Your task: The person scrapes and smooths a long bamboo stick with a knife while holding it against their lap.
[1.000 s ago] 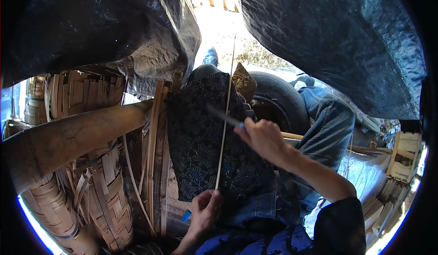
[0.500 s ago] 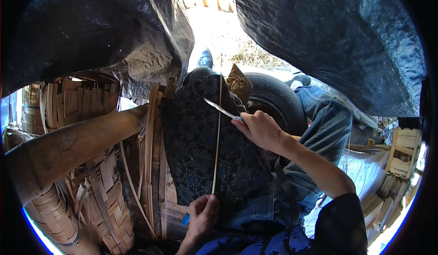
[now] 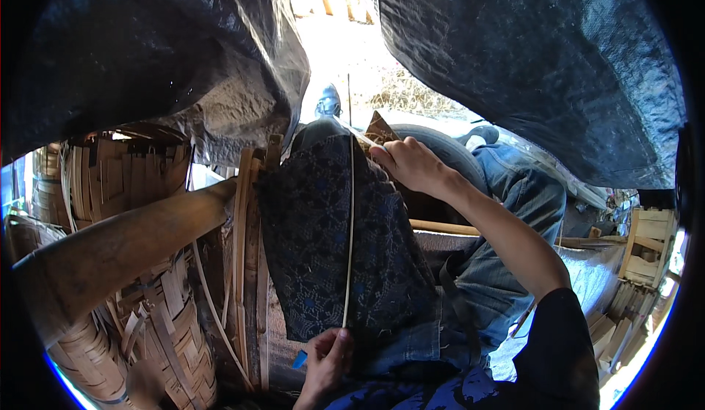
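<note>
A thin pale strip, seemingly bamboo [image 3: 350, 241], runs lengthwise over a dark patterned cloth [image 3: 308, 248] spread on my leg. Its near end is pinched between the thumb and fingers of my left hand [image 3: 327, 356], close to my body. Farther out, my right hand [image 3: 416, 163] is closed on a knife, of which only part of the pale blade [image 3: 363, 138] shows; the handle is hidden in my fingers. The blade lies by the far stretch of the strip; whether it touches cannot be told. A small blue piece [image 3: 299, 359] shows beside my left hand.
A thick bamboo pole [image 3: 132, 241] slants in from the left, over woven baskets [image 3: 165, 336]. Upright bamboo slats [image 3: 244, 263] stand left of the cloth. A tyre [image 3: 448, 149] lies beyond my right hand. Dark sheeting [image 3: 529, 65] hangs overhead; a wooden crate [image 3: 650, 245] stands far right.
My right hand has moved the knife away from me, toward the strip's far end. My left hand keeps its pinch, slightly nearer my body.
</note>
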Motion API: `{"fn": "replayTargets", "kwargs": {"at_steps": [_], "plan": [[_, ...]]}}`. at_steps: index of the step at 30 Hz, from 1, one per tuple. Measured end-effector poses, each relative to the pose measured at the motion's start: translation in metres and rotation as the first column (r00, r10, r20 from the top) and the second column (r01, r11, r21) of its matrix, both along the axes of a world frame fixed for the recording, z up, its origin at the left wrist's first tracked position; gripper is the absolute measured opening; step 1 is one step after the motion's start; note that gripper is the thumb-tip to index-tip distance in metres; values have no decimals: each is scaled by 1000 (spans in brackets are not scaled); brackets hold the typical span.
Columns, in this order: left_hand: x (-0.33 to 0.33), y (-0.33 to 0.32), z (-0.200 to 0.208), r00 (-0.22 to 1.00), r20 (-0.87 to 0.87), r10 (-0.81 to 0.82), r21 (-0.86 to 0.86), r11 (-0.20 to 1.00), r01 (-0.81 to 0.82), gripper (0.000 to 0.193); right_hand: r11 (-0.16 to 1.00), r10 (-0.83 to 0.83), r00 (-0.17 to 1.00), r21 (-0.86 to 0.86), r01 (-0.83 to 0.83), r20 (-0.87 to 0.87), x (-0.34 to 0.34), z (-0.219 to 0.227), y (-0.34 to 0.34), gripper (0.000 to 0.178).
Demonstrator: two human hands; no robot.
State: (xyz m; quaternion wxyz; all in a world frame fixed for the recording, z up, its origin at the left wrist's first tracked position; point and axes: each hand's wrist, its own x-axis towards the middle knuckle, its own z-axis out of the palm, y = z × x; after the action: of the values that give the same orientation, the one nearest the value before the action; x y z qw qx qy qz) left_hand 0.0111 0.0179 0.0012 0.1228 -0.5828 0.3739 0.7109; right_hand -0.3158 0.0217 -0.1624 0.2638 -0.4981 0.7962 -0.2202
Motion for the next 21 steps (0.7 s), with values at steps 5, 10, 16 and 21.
{"fn": "replayTargets", "kwargs": {"at_steps": [5,10,16,21], "plan": [[11,5,-7,999,-36,9,67,998,-7,35,970,-86,996,230,77,32,-66,-40,-37,58],[-18,-17,5,999,-10,-36,157,987,38,45,944,-328,945,-47,328,10,-84,-12,-42,55],[-17,-33,-15,978,-208,8,190,981,32,46,925,-242,905,-199,323,349,3,41,27,50],[-31,-33,-20,977,-206,55,215,977,-10,42,952,-105,902,-219,213,418,79,80,84,46]]}}
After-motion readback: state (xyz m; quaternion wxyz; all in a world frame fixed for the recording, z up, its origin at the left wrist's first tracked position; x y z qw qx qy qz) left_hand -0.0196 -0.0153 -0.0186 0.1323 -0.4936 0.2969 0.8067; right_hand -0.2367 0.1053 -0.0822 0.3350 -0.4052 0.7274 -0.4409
